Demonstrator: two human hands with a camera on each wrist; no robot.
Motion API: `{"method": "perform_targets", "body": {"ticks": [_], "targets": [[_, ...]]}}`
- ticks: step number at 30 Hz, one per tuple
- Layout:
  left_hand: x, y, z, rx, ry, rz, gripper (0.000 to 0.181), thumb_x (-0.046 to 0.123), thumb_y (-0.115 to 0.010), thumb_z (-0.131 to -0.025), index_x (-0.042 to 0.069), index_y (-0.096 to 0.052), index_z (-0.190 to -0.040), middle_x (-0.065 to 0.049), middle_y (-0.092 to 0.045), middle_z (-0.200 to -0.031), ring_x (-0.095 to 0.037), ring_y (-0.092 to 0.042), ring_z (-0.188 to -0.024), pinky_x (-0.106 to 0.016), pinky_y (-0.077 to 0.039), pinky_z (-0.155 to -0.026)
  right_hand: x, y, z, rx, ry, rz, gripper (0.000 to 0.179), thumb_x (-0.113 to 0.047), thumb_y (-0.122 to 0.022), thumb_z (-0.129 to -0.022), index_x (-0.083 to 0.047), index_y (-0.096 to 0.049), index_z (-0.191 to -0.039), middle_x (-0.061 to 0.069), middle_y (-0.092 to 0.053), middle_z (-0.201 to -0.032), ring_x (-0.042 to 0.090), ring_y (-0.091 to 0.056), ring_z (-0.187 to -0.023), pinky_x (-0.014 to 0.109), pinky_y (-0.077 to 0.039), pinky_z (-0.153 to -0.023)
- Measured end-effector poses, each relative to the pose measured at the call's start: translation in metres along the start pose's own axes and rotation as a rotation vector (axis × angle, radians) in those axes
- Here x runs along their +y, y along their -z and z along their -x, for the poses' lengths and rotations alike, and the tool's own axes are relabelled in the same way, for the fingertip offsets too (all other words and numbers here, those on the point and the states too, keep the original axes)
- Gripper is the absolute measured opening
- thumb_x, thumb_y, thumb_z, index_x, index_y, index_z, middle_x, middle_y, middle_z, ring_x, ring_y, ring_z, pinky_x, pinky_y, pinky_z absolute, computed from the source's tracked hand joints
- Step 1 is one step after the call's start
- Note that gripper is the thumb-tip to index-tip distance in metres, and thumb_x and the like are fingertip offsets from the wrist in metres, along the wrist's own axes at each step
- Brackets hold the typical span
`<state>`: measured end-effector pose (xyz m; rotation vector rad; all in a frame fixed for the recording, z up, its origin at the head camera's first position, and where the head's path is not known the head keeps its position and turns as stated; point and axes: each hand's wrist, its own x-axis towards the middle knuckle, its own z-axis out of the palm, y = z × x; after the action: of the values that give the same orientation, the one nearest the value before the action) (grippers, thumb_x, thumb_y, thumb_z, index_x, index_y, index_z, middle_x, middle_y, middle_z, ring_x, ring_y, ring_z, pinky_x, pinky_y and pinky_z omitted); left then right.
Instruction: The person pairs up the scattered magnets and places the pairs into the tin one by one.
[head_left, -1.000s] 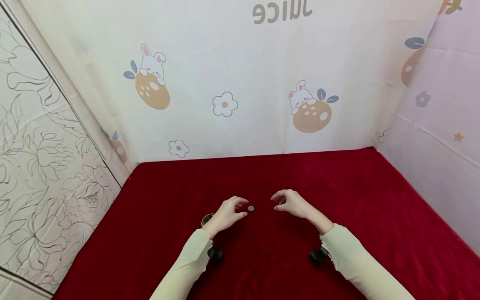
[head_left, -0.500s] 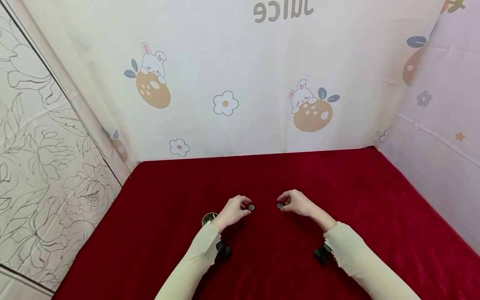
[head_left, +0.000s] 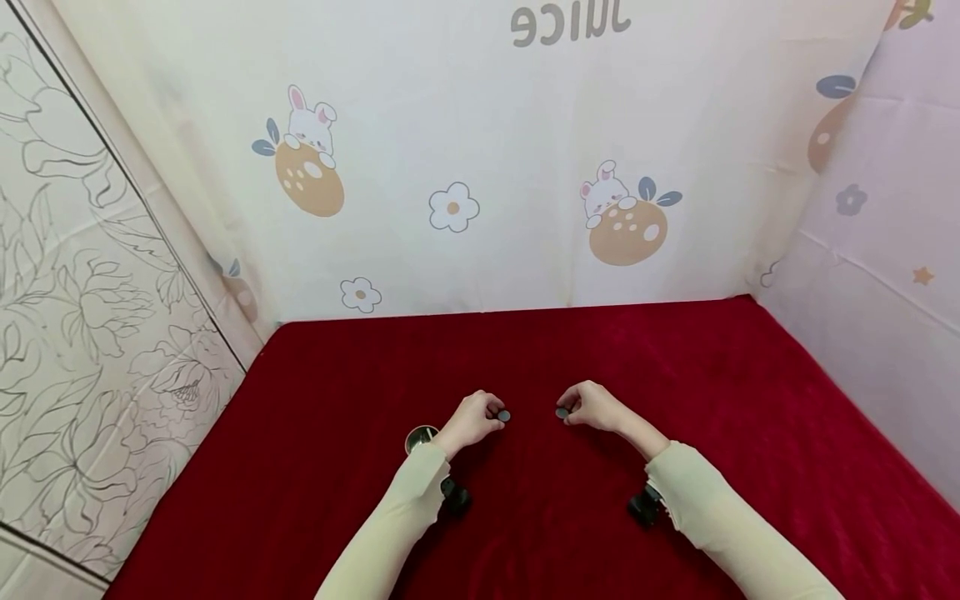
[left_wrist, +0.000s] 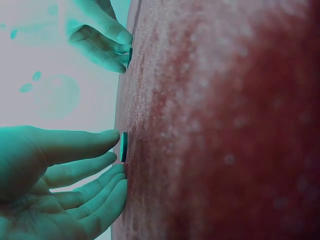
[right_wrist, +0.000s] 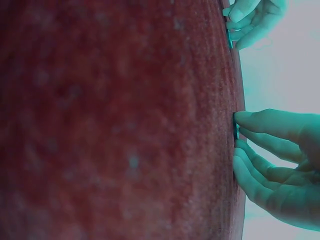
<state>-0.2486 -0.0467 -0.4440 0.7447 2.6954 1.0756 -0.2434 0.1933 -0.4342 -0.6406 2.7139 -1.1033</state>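
Note:
Two small dark grey, coin-like discs are at my fingertips, low over the red cloth. My left hand (head_left: 472, 418) pinches the left disc (head_left: 505, 416) between thumb and index finger. In the left wrist view this disc (left_wrist: 124, 147) shows edge-on, flat against the cloth, right at the thumb tip. Facing it, my right hand (head_left: 596, 407) holds the right disc (head_left: 562, 412) by its edges. Seen from the right wrist, the thumb tip lies on that disc's (right_wrist: 236, 125) edge, and the other fingers are spread below it. A short stretch of cloth separates the two discs.
A small round dish (head_left: 422, 437) with something shiny in it stands by my left wrist, partly covered by the sleeve. Red cloth (head_left: 637, 350) spreads over the table. Printed white curtains (head_left: 517, 150) stand behind and to the right, a flower-patterned panel (head_left: 82, 333) at left.
Both hands have shifted slightly right. The left fingers have closed in around the left disc. The right disc, not visible a second ago, now shows at the right fingertips. More of the dish is uncovered.

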Motion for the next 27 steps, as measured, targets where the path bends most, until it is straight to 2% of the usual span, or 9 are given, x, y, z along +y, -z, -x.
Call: {"method": "perform_targets", "body": {"ticks": [10,17,22,27], "targets": [[-0.001,-0.002,-0.008,-0.036,0.016,-0.058,0.016,0.003,-0.065,-0.078,-0.004,-0.062,-0.092,-0.01,-0.053,-0.087,-0.021,-0.053,-0.081,-0.025,-0.045,-0.069,-0.001,-0.002,-0.004,0.013,-0.005,0.055,0.02,0.006,-0.066,-0.068,0.011,-0.065,-0.088,0.013,-0.064,-0.077,0.018,-0.058,-0.069,0.025,-0.047,-0.059],[0.001,-0.004,-0.012,-0.048,0.048,-0.092,0.015,0.005,-0.065,-0.078,-0.003,-0.062,-0.09,-0.009,-0.057,-0.086,-0.019,-0.055,-0.077,-0.023,-0.045,-0.064,-0.003,-0.002,-0.004,0.03,-0.026,0.089,0.012,0.004,-0.067,-0.068,0.008,-0.067,-0.079,0.009,-0.064,-0.07,0.012,-0.055,-0.061,0.023,-0.044,-0.055],[0.001,-0.005,-0.014,-0.05,0.056,-0.103,0.015,0.006,-0.066,-0.078,-0.003,-0.064,-0.09,-0.01,-0.062,-0.084,-0.018,-0.058,-0.075,-0.023,-0.047,-0.062,-0.003,-0.002,-0.005,0.023,-0.011,0.092,0.01,0.002,-0.067,-0.068,0.006,-0.067,-0.077,0.006,-0.063,-0.067,0.009,-0.054,-0.058,0.022,-0.044,-0.054],[0.004,-0.005,-0.015,-0.063,0.043,-0.125,0.012,0.007,-0.066,-0.079,-0.002,-0.066,-0.088,-0.009,-0.063,-0.084,-0.017,-0.059,-0.075,-0.022,-0.047,-0.063,-0.004,-0.004,-0.006,0.008,0.038,0.102,0.009,0.002,-0.067,-0.068,0.005,-0.067,-0.077,0.005,-0.063,-0.067,0.008,-0.053,-0.059,0.021,-0.044,-0.055]]}}
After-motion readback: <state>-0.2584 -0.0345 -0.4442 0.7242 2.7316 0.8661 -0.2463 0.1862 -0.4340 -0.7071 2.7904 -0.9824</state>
